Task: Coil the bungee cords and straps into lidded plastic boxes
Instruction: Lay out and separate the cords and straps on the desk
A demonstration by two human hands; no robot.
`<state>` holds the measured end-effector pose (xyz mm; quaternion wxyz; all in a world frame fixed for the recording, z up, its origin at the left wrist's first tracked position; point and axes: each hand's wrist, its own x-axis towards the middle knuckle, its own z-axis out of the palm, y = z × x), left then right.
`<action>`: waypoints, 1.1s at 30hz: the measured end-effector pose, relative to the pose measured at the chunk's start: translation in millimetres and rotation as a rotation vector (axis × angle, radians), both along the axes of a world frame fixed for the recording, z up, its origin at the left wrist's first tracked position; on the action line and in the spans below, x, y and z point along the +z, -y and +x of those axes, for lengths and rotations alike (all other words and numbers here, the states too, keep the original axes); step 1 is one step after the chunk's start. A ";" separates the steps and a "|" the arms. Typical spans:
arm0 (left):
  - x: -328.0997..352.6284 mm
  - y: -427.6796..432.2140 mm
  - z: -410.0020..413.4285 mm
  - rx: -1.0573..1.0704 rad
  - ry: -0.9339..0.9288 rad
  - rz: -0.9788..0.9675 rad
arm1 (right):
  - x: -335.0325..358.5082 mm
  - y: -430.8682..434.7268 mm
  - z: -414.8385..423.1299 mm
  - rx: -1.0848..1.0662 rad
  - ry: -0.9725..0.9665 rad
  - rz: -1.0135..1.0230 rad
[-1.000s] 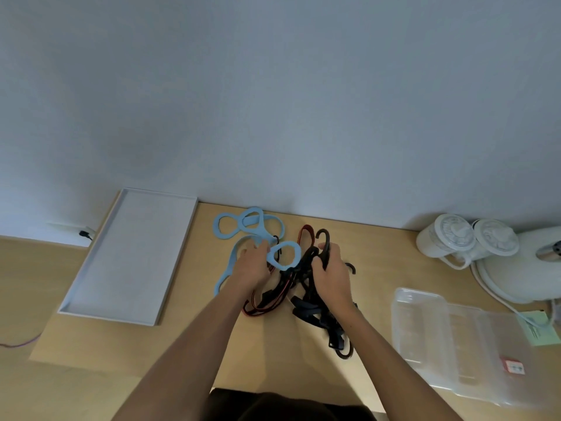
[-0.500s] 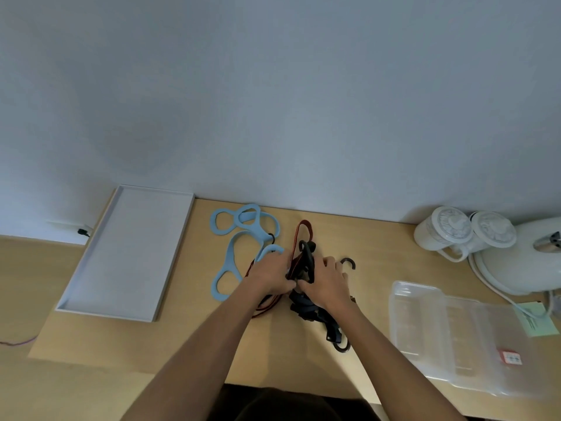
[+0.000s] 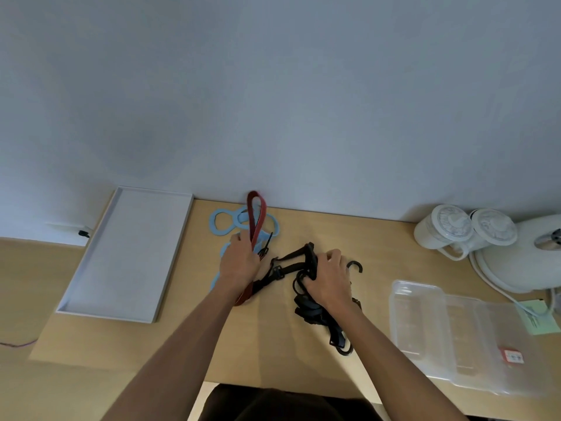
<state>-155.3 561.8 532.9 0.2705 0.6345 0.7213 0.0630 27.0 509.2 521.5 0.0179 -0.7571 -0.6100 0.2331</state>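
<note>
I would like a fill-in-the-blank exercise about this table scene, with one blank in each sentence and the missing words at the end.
The left hand grips a strap whose colour is ___.
The right hand grips a bundle of cords whose colour is ___.
The clear plastic boxes lie to the ___ of both hands.
The white tray lies to the ___ of both hands.
Missing words: red; black; right; left.

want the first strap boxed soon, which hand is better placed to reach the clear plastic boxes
Right, probably. The right hand grips the black cords nearest the clear plastic boxes; the left hand holds the red strap farther off.
</note>
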 end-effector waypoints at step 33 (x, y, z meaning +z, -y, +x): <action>-4.9 11.5 60.2 -0.375 0.094 -0.303 | 0.1 23.4 18.6 -0.217 -0.261 -0.089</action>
